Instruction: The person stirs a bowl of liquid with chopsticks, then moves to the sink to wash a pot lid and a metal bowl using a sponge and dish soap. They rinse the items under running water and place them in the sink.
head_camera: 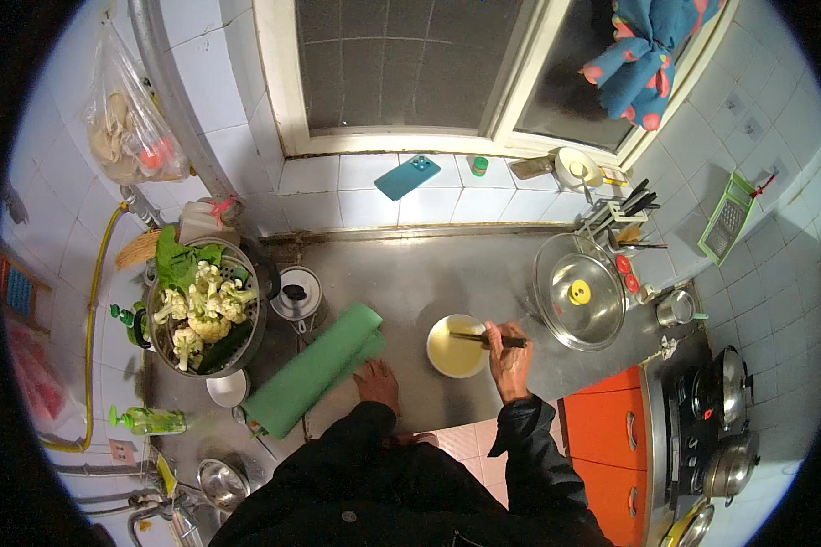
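My right hand (510,359) grips dark chopsticks (475,337) whose tips are in a white bowl (432,366). Inside the bowl is a pale yellow liquid (455,355). Flat on the steel counter (410,273), my left hand (378,384) holds nothing and lies just right of a rolled green mat (315,369). The mat lies slantwise across the counter. Some way right of my right hand stands a wide glass bowl (546,301) with a metal bowl (595,321) that bears a yellow round sticker.
At left, a metal steamer pot (256,342) holds cauliflower (209,318) and greens, beside a small lidded pot (295,294). A phone (408,178) lies on the tiled sill. A knife rack (605,219) stands back right; a gas stove (684,417) is at far right.
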`<act>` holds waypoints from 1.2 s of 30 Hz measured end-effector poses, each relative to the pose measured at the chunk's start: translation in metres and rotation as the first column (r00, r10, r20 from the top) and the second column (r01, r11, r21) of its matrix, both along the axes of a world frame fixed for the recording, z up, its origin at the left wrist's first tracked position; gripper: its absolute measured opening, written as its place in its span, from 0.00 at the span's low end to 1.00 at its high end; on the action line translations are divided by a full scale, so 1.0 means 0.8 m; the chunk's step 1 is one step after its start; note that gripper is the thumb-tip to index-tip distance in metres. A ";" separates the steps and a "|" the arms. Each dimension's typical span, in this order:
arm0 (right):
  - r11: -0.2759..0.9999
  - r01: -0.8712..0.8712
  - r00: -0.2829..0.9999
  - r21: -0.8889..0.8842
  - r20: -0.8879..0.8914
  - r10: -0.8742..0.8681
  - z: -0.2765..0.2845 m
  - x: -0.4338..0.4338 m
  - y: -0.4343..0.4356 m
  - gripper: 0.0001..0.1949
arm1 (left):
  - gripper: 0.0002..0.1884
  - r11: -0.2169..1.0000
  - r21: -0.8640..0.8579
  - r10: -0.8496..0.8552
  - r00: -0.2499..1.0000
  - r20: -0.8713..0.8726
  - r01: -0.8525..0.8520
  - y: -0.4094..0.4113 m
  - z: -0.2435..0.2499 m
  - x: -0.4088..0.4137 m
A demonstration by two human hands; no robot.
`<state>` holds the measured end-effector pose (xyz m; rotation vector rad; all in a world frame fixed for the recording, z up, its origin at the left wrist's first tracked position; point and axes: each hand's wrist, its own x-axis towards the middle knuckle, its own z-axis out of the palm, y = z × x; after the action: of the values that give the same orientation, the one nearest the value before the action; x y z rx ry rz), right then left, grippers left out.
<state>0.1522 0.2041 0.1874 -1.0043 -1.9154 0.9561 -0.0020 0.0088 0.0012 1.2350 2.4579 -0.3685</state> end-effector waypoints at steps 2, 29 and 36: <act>0.987 -0.069 0.997 -0.144 -0.035 0.064 -0.010 0.001 -0.007 0.20 | 0.73 1.000 0.004 -0.016 0.998 0.057 0.016 -0.004 0.023 -0.004; 0.956 -0.293 0.953 -0.028 0.066 0.295 0.012 -0.002 0.010 0.17 | 0.65 0.992 0.122 -0.015 0.996 0.084 0.005 -0.023 0.017 0.004; 0.985 -0.161 0.987 0.067 0.034 0.159 0.012 0.027 0.032 0.20 | 0.41 0.930 0.318 0.101 0.961 0.256 -0.182 -0.062 0.008 0.018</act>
<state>0.1737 0.2299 0.1968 -0.8383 -2.0637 0.9623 0.0128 -0.0405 0.0074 1.1380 2.4453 0.2421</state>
